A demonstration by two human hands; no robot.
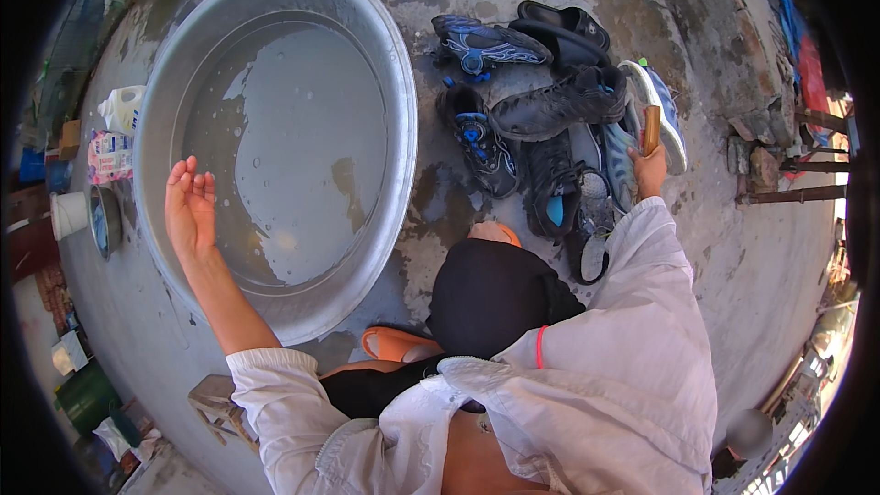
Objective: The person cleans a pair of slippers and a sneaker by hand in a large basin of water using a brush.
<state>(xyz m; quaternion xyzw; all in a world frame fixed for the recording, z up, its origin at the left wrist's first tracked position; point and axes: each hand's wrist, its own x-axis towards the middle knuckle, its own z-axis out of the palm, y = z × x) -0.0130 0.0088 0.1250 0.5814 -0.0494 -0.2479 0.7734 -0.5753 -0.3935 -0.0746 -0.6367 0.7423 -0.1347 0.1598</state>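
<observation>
A wide metal basin (403, 128) of cloudy water stands on the left. Above its left part is my left hand (191, 211), palm turned up and fingers loosely bent, with nothing in it. My right hand (651, 172) is closed round a brown wooden handle (652, 131) that sticks up past the fingers; the rest of it is hidden. Next to that hand lie a grey-blue sneaker (621, 160) and a white-and-blue sneaker (662, 115). A black shoe (559, 105) rests across others, with a black-and-blue shoe (481, 142) to its left.
Black slippers (564, 32) and another blue-trimmed shoe (486, 41) lie farther off. Left of the basin are a white jug (122, 110), a pink-and-white packet (110, 158) and a white bucket (69, 215). A wooden stool (215, 403) stands near my left sleeve. Bricks (763, 170) edge the right side.
</observation>
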